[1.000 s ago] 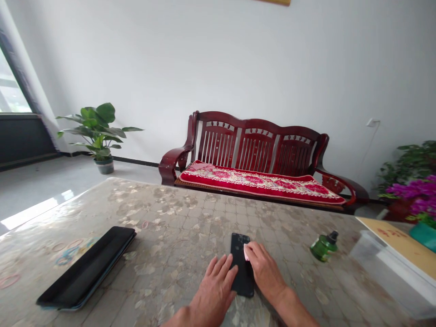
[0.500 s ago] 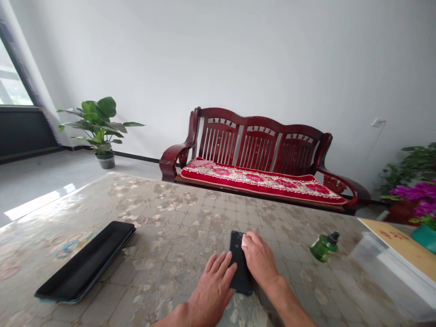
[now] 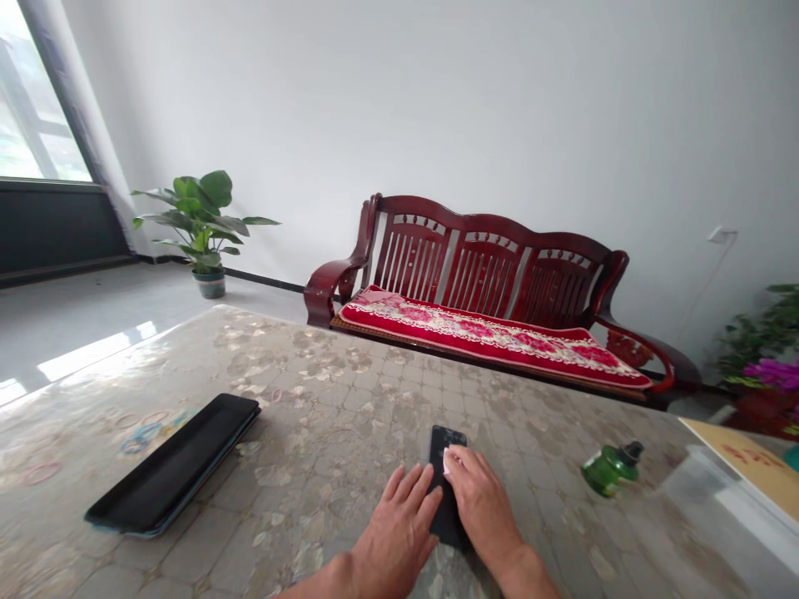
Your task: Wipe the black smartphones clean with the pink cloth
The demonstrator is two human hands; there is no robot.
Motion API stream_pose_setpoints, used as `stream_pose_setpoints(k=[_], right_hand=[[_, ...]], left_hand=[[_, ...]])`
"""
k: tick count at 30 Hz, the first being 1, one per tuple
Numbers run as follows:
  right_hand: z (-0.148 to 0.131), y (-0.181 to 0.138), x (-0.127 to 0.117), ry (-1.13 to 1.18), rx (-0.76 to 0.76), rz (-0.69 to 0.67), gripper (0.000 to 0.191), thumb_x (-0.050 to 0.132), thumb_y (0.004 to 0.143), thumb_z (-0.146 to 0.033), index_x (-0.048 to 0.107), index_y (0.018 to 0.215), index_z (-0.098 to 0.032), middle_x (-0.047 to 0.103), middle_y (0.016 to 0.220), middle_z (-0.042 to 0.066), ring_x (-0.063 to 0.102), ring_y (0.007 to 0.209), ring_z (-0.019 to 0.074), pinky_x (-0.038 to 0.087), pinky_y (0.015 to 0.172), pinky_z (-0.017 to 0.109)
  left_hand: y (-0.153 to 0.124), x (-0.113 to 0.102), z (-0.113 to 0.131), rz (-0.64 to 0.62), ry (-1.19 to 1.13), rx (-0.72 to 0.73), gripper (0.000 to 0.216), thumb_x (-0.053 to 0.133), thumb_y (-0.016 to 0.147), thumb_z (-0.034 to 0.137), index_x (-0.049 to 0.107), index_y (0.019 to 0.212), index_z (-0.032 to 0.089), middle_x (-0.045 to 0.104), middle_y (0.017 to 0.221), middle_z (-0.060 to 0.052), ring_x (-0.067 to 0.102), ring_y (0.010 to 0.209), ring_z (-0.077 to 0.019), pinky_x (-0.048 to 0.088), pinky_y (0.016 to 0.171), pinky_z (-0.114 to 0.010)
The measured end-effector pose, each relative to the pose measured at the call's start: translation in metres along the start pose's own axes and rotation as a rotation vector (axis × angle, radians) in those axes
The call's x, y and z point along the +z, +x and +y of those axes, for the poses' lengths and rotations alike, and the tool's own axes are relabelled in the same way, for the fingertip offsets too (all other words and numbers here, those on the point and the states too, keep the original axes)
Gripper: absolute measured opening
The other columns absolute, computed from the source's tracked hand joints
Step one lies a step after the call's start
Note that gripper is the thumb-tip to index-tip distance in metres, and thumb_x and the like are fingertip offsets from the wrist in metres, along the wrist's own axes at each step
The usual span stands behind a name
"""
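Note:
A black smartphone (image 3: 444, 509) lies flat on the patterned tablecloth in front of me. My left hand (image 3: 399, 528) rests at its left edge with the fingers stretched out and the thumb over the phone. Pinched in the fingers of my right hand (image 3: 483, 499) is a small pale pink cloth (image 3: 447, 462), pressed against the phone's surface. Most of the cloth is hidden under those fingers, and the hand covers the phone's right side.
To the left lies a black tablet-like case (image 3: 178, 466), with several rubber bands (image 3: 142, 436) beyond it. A green bottle (image 3: 608, 472) with a dark cap stands at right, near a clear plastic box (image 3: 699, 499). Past the table is a red wooden bench (image 3: 487, 258).
My right hand has slid the cloth down the phone, toward me, baring its top end. My left hand stays by the phone. The whole view has shifted slightly.

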State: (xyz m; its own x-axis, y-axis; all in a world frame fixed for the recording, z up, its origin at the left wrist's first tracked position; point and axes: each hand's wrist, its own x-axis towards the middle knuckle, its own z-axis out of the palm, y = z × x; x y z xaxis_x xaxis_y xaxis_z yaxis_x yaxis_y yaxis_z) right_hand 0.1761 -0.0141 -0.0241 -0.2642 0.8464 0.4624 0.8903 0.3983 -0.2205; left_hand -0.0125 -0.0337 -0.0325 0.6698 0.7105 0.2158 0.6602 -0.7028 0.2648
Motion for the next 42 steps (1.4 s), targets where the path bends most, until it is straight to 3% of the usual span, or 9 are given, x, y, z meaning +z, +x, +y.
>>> stream_pose_setpoints(k=[6,13,22,29,37,42], right_hand=[[0.005,0.019,0.002,0.028,0.058,0.016,0.029,0.045,0.091,-0.009,0.067,0.105,-0.022,0.068,0.105,0.006,0.062,0.102,0.0215,0.051,0.091,0.034],[-0.011,0.002,-0.007,0.119,-0.034,-0.053,0.029,0.042,0.093,-0.01,0.064,0.107,-0.023,0.065,0.105,0.006,0.063,0.096,0.0187,0.053,0.086,0.03],[-0.007,0.037,-0.002,0.143,0.054,-0.068,0.027,0.039,0.097,-0.016,0.063,0.085,-0.022,0.062,0.088,0.004,0.063,0.083,0.0162,0.052,0.076,0.025],[-0.014,0.003,-0.01,0.093,-0.047,-0.072,0.024,0.042,0.095,-0.012,0.063,0.097,-0.023,0.062,0.098,0.005,0.063,0.093,0.0175,0.052,0.083,0.028],[-0.002,0.025,-0.007,0.048,0.069,-0.044,0.027,0.038,0.097,-0.015,0.062,0.087,-0.022,0.062,0.088,0.005,0.062,0.082,0.0177,0.052,0.077,0.029],[-0.004,-0.004,-0.01,0.129,-0.018,-0.045,0.027,0.039,0.097,-0.015,0.062,0.107,-0.023,0.062,0.1,0.006,0.062,0.096,0.0188,0.052,0.086,0.031]], left_hand=[[-0.001,0.0,-0.002,-0.012,-0.02,-0.004,0.047,0.049,0.098,0.038,0.047,0.14,0.019,0.04,0.151,-0.013,0.034,0.141,-0.03,0.025,0.116,-0.052],[0.0,0.0,-0.001,-0.019,-0.046,-0.021,0.049,0.053,0.095,0.039,0.046,0.141,0.021,0.043,0.15,-0.011,0.038,0.138,-0.0279,0.027,0.116,-0.048],[0.0,-0.005,0.0,-0.018,-0.059,-0.029,0.046,0.051,0.097,0.043,0.049,0.138,0.022,0.046,0.147,-0.012,0.041,0.136,-0.0275,0.031,0.114,-0.048],[0.0,-0.012,0.004,-0.017,-0.109,-0.054,0.042,0.058,0.093,0.039,0.054,0.133,0.024,0.051,0.144,-0.008,0.048,0.13,-0.0261,0.033,0.114,-0.044],[0.0,-0.015,0.005,-0.031,-0.103,-0.068,0.043,0.057,0.093,0.036,0.054,0.134,0.024,0.048,0.146,-0.01,0.049,0.13,-0.0282,0.035,0.111,-0.046],[0.0,-0.017,0.006,-0.03,-0.093,-0.061,0.042,0.057,0.093,0.036,0.055,0.133,0.023,0.048,0.146,-0.01,0.049,0.13,-0.0279,0.036,0.111,-0.045]])
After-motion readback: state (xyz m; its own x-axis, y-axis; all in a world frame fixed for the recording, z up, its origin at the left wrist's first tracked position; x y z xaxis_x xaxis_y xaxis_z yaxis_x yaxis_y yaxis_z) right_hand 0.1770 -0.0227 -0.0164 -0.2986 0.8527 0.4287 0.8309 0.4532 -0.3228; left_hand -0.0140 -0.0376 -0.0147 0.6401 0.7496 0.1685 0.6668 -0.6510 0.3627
